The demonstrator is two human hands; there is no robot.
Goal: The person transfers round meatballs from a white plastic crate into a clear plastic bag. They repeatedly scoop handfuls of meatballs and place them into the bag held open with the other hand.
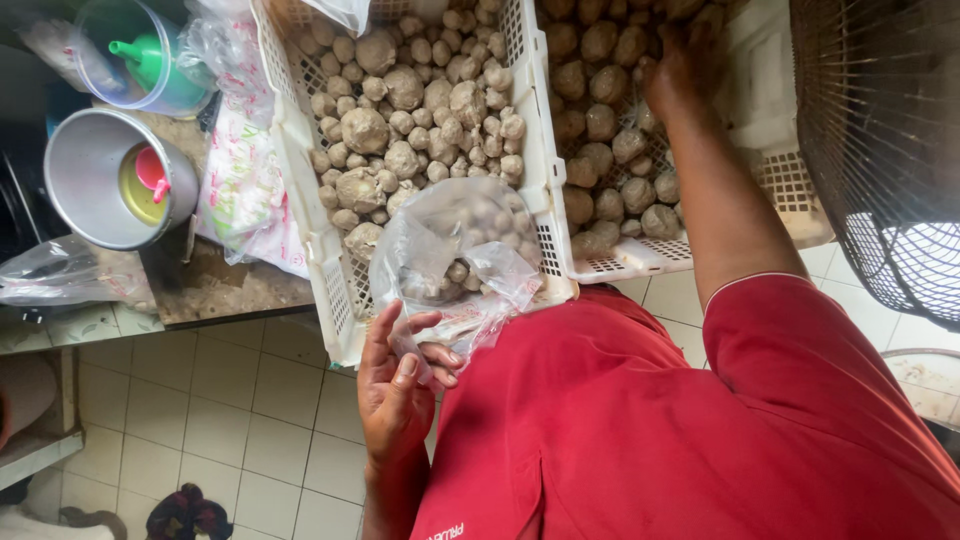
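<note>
Over white crates (548,200), left hand (395,385) grip clamped on clear bag (455,255); right hand (685,65) among tubers (600,120), grip unclear

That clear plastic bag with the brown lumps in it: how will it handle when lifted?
Clear plastic bag, pinched by the left hand: probably floppy, its film is crumpled. The round lumps inside would likely sag to the bottom and shift. Thin film may tear.

Two crates (545,150) side by side, bag (455,250) before left one, metal pot (75,180) far left
</note>
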